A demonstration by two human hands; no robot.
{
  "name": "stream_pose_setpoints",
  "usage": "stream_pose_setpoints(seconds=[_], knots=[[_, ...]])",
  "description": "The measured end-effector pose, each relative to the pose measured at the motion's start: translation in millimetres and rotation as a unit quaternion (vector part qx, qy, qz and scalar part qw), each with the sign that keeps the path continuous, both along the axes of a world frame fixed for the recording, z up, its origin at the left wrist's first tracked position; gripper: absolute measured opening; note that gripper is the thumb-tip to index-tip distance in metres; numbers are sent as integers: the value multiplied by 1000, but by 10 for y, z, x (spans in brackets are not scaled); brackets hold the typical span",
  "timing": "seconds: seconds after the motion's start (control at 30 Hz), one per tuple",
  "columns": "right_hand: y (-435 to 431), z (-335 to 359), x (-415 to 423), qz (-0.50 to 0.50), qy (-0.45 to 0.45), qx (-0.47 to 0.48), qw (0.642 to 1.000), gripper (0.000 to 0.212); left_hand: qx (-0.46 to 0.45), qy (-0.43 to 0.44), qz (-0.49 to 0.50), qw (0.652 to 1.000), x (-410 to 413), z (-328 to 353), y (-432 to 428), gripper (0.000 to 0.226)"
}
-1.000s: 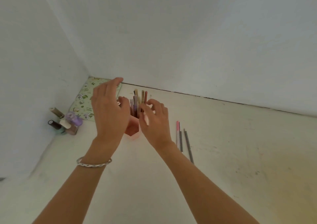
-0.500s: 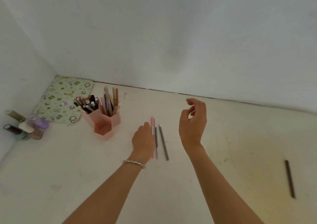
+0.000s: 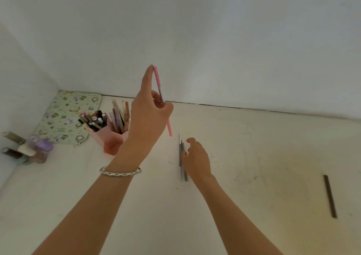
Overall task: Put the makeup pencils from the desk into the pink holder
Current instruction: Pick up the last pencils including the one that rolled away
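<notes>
Pink pencil stands near-upright pinched in your left hand, just right of the pink holder. Your right hand, half-open and holding nothing, touches two grey pencils lying lengthwise on the worktop, farther right.

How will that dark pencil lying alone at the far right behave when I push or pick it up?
The dark pencil looks thin, straight and stiff, so probably light. If round, it may roll sideways on the bare desk. Lying flat, it likely needs a fingertip pinch.
</notes>
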State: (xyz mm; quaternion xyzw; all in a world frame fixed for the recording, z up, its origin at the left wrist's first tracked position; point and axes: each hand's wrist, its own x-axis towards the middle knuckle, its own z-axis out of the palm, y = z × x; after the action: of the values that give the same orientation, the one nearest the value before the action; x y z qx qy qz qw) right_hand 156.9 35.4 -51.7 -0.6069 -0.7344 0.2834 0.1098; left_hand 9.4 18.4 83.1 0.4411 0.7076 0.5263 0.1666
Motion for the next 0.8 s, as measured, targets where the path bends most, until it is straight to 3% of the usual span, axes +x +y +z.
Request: stream_pose_setpoints(seconds=[0.1, 0.27, 0.4, 0.53, 0.67, 0.73, 0.8], knots=[[-17, -47, -43, 37, -61, -6, 997, 38, -26, 4, 3, 1000, -83, -22, -85, 100], [60, 13, -66, 66, -99, 5, 993, 57, 6, 26, 82, 996, -503, -37, -282, 86], [176, 276, -161, -31, 111, 94, 989, 61, 33, 107, 135, 985, -937, -90, -461, 76], [167, 564, -450, -70, 340, 95, 933, 62, -28, 175, 122, 977, -1026, -313, -512, 68], [114, 692, -647, -48, 397, 139, 906, 60, -59, 270, 99, 956, -1035, -500, -426, 52], [76, 699, -692, -41, 401, 137, 905, 59, -80, 371, 107, 919, -1052, -583, -415, 31], [33, 712, -725, -38, 402, 137, 905, 58, -89, 422, 138, 891, -1079, -649, -455, 27]])
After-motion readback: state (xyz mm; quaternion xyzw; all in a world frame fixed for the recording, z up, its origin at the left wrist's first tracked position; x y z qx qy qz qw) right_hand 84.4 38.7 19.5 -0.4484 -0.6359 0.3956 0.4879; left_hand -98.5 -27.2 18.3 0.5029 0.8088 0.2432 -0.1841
